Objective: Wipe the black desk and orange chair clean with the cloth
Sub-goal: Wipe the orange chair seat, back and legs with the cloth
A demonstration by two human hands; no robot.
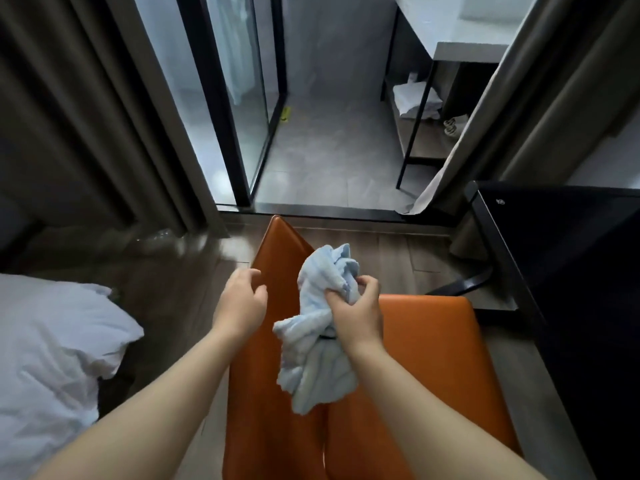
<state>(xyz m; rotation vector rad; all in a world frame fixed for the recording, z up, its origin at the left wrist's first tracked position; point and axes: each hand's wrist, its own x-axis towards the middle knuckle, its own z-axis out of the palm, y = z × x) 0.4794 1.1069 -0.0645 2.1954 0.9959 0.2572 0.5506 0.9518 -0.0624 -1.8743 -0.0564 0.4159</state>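
From the head camera, the right hand [360, 315] has a closed grip on a crumpled pale blue cloth [320, 327], fingers curled round a bunch of it near the middle, so that one end stands up above the knuckles and the longer end hangs down below the wrist. The cloth is held in the air over the orange chair [426, 362], above the line where the seat meets the backrest; whether its lower end touches the chair cannot be told. The left hand [242, 301] holds nothing: its fingers are loosely bent and spread, hovering just beside the cloth and over the left edge of the backrest. The black table [568, 258] stands to the right of the chair, its near left corner close to the chair's far right corner; the part of its top that shows is dark and bare. A white pillow [52, 341] lies on the bed at the lower left. Beyond the chair, a black-framed glass door [242, 98] opens onto a grey tiled floor, where a low shelf [412, 133] under a counter holds folded white towels [417, 98].
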